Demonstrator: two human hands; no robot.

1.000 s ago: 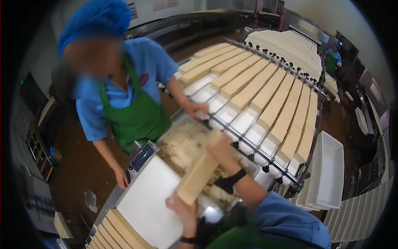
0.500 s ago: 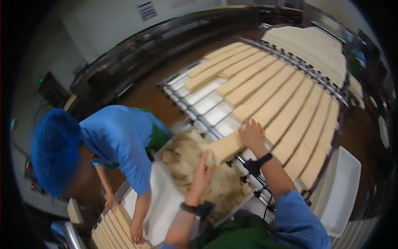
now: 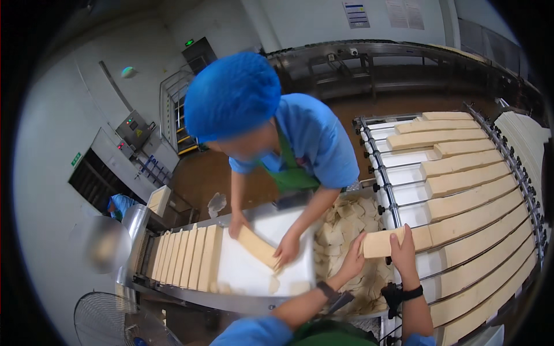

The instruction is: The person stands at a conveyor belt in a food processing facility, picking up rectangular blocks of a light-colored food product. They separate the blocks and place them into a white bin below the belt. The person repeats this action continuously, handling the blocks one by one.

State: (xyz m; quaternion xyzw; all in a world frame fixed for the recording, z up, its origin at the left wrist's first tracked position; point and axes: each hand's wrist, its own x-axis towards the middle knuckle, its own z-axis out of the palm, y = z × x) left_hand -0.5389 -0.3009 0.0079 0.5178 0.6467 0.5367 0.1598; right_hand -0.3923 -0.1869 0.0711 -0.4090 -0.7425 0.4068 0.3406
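Note:
My left hand [image 3: 351, 262] and my right hand [image 3: 402, 252] hold the near end of a long tan dough strip [image 3: 384, 241] that lies in a white lane of the conveyor [image 3: 404, 214]. The left hand presses against its end face, the right hand lies over its top. Under them is a bin of broken dough scraps [image 3: 340, 222]. Across from me a co-worker in a blue hair net [image 3: 232, 95] and green apron bends over the white belt [image 3: 245, 268] and holds a shorter dough strip [image 3: 258, 247] with both hands.
Many long dough strips [image 3: 467, 181] lie side by side in the conveyor lanes to the right. Several strips [image 3: 184, 256] stand packed on the belt at left. A fan [image 3: 104, 320] stands at the lower left. Metal framing [image 3: 392, 63] runs along the back.
The view has swung left. My hands have slid the strip's end onto the lane. The co-worker has leaned further over the belt and taken a shorter strip in both hands.

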